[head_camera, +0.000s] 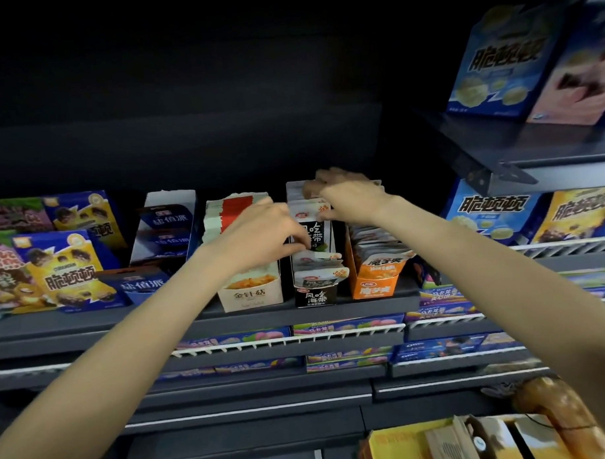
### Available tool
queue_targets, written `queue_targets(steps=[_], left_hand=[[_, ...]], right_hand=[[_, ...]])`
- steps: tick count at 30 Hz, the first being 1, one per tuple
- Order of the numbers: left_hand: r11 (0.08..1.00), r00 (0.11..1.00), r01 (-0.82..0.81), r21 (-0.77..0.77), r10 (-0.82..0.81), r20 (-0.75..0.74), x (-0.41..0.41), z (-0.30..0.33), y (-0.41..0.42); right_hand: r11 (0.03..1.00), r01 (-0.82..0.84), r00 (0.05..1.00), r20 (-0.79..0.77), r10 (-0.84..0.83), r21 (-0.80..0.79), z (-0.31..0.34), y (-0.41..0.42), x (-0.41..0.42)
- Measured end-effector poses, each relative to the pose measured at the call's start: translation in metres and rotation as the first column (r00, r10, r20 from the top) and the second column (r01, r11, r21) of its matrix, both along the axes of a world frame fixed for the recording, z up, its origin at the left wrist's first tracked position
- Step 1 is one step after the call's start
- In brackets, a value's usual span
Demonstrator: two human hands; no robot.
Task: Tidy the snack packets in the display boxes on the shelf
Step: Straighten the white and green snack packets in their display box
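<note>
On the shelf (201, 322), both hands work the middle black display box (315, 294): the left hand (260, 237) pinches a near packet (316, 258) upright, while the right hand (348, 196) grips the far packets to square the row.

Both forearms bare, no sleeves or jewellery.

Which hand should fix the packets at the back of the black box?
Probably the right hand: it already rests on the rear packets of the black display box. The left hand is nearer the front, its grip pinching a middle packet.
</note>
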State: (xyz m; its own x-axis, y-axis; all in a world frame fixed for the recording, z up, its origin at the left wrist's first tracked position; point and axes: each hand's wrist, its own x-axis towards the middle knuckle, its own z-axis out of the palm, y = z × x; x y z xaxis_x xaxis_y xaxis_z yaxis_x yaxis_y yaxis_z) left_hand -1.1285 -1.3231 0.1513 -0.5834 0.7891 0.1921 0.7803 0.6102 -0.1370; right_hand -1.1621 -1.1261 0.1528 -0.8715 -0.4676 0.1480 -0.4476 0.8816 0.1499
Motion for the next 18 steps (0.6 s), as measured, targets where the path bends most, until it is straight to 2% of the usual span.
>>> queue_targets(steps=[4, 8, 11, 15, 18], left_hand=[[1.000, 0.999, 0.012, -0.025, -0.013, -0.052, -0.005, -0.009, 0.004], [0.994, 0.993, -0.073, 0.076, 0.065, 0.096, -0.013, -0.005, 0.006], [0.968, 0.982, -0.158, 0.197, 0.133, 0.134, -0.023, 0.002, -0.001], [0.965, 0.981, -0.174, 0.198, 0.152, 0.121, -0.029, -0.004, -0.004], [0.969, 0.982, -0.184, 0.166, 0.175, 0.064, -0.029, -0.013, -0.001]], right_hand=[[0.997, 0.003, 1.000, 0.023, -0.001, -0.078, -0.002, -0.004, -0.010], [0.990, 0.003, 0.996, 0.086, 0.009, -0.143, -0.001, -0.002, -0.017], [0.961, 0.016, 0.983, 0.180, 0.035, -0.274, -0.003, 0.001, -0.020], [0.863, 0.167, 0.935, 0.354, 0.015, -0.478, 0.009, 0.003, -0.021], [0.880, 0.223, 0.951, 0.293, -0.102, -0.420, 0.008, 0.003, -0.025]])
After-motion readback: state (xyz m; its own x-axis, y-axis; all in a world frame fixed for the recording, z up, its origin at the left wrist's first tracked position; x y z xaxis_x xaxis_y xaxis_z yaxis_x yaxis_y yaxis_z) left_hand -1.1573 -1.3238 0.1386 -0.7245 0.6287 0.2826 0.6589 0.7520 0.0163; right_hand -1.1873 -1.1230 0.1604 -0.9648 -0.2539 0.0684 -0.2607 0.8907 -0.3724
